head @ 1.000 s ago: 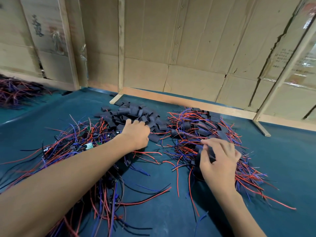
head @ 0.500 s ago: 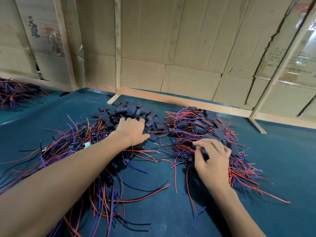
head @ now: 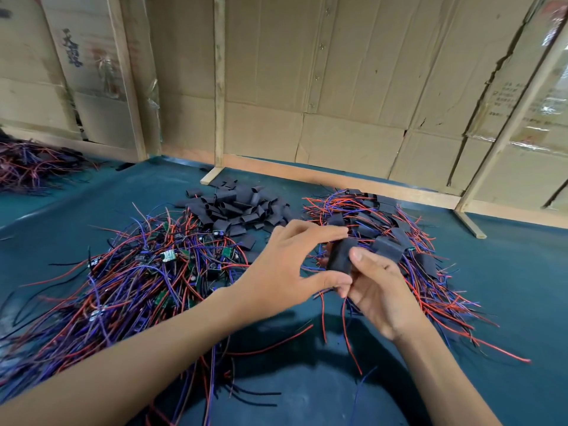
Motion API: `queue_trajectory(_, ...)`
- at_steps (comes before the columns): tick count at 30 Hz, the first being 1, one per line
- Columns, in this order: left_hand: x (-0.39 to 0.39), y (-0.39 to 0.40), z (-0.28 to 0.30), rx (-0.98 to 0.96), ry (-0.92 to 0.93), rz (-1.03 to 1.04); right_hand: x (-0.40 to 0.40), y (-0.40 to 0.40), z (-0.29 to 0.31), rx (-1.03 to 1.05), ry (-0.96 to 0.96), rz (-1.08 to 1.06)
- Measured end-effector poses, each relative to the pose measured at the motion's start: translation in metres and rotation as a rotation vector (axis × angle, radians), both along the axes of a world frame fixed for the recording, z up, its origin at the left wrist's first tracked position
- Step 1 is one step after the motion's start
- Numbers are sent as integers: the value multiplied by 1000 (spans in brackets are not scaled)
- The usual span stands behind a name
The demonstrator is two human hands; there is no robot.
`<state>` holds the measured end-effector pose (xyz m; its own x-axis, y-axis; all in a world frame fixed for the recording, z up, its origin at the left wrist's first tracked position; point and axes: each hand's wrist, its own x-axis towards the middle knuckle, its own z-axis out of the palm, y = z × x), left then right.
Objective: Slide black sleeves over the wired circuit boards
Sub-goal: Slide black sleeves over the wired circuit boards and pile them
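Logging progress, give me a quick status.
Right hand holds black sleeve. Left hand open beside it. Red wires dangle below; nothing blocking.

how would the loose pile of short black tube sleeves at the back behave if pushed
The pile of short black tube sleeves would probably scatter, since the pieces lie loose and unstacked. Each looks light and soft; several are flattened, so they should slide on the teal table cover rather than roll.

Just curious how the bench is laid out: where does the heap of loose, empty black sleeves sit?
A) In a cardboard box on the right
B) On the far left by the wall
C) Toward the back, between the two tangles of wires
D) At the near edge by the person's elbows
C: the heap of empty black sleeves lies toward the back, between the bare-board tangle and the sleeved pile.
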<state>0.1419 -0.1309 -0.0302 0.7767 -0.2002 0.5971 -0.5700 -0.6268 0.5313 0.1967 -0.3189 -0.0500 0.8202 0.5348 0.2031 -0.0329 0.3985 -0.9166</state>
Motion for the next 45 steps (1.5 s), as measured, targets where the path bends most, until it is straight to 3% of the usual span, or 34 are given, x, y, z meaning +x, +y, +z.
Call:
queue_trajectory(1, -2, 1, -1, 9, 34, -1, 0, 0, 0, -4, 28, -1)
queue_trajectory(3, -2, 5, 0, 201, -27, 54, 0, 2, -1, -33, 93, -9)
queue_trajectory(5, 1, 17, 1, 498, -129, 311, 2, 4, -5, -73, 139, -43)
queue_trajectory(6, 2, 27, 3, 619, -87, 505, 4, 3, -8, -77, 162, -67)
queue_trajectory(8, 4, 49, 10, 758, 275, 871, 5, 2, -10, -60, 213, -101)
queue_trajectory(10, 4, 65, 13, 769, 689, 1015, 5, 0, -10, -36, 250, -82)
queue_trajectory(12, 5, 73, 9, 817, 826, 981, 5, 0, -10, -29, 265, -54)
queue_trajectory(16, 11, 68, 5, 853, 702, 928, 7, 0, -11, -49, 260, -40)
queue_trajectory(21, 15, 86, 26, 666, 746, 899, 9, -3, -12, -44, 241, -23)
queue_trajectory(26, -2, 102, 69, 489, 832, 699, 9, -2, -13, -42, 250, -6)
queue_trajectory(30, -16, 106, 90, 292, 721, 617, 10, -2, -14, -43, 252, 10)
queue_trajectory(35, -13, 95, 98, 129, 306, 642, 11, -3, -15, -24, 265, 14)
queue_trajectory(42, -14, 75, 102, 135, -380, 764, 11, -4, -12, -50, 240, 36)
queue_trajectory(45, -12, 67, 101, 138, -409, 715, 12, -6, -11, -35, 252, 17)
